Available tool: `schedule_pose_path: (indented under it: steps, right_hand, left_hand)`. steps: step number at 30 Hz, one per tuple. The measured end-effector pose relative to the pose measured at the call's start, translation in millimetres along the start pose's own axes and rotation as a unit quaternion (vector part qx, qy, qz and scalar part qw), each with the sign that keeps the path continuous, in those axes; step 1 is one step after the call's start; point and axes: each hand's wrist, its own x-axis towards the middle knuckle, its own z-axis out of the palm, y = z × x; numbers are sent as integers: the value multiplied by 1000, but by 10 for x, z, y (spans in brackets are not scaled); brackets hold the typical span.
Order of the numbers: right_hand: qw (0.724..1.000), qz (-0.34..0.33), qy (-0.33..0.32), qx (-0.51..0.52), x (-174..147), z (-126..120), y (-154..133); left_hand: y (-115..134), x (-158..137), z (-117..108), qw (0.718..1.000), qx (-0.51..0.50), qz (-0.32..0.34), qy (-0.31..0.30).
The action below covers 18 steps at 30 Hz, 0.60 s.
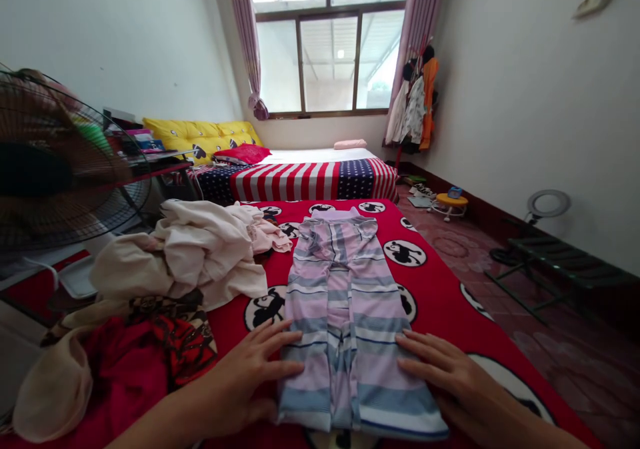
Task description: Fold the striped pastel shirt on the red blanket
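On the near bed (440, 282), close to its near edge, one pair of striped trousers (345, 316) lies spread flat, waistband toward the far edge and both legs running side by side toward the person. The left hand (250, 376) rests palm down on the outer edge of the left leg, and the right hand (445, 369) does the same on the right leg; the fingers (273, 336) of both are stretched out and released, grasping nothing, only pressing the cloth. Held that way, the two hands appear to keep the fabric smooth and the legs lined up against each other.

Toward the bed's left edge sits one loose heap of pale garments (200, 256), touching the trousers near the waist, and nearer the left near corner lies a red patterned cloth (150, 362), kept apart from the flattened piece. Beyond the far edge stands a second bed (310, 179) with a flag cover. One fan (55, 169) stands off the left side, and one ring lamp (547, 204) stands by the right wall.
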Motion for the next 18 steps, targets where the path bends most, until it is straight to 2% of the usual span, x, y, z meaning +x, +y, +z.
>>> schedule_pose_path:
  steps: [2,4,10,12,15,18]
  right_hand:
    - [1000,-1,-5,-7,-22,24,-1]
    - [1000,0,-11,-3,-30,39,-14]
    - [998,-30,7,59,108,48,-82]
    - [996,-31,16,85,182,38,-97]
    - [993,6,16,117,258,-25,-134]
    - [989,24,9,148,252,-134,-229]
  left_hand:
    - [46,7,-13,1000,4,14,-24]
    - [74,19,23,999,14,41,-21]
    - [85,114,254,987,63,124,83]
    - [101,176,264,985,49,123,106]
    - [157,250,169,987,24,91,130]
    - [272,237,7,992,11,50,117]
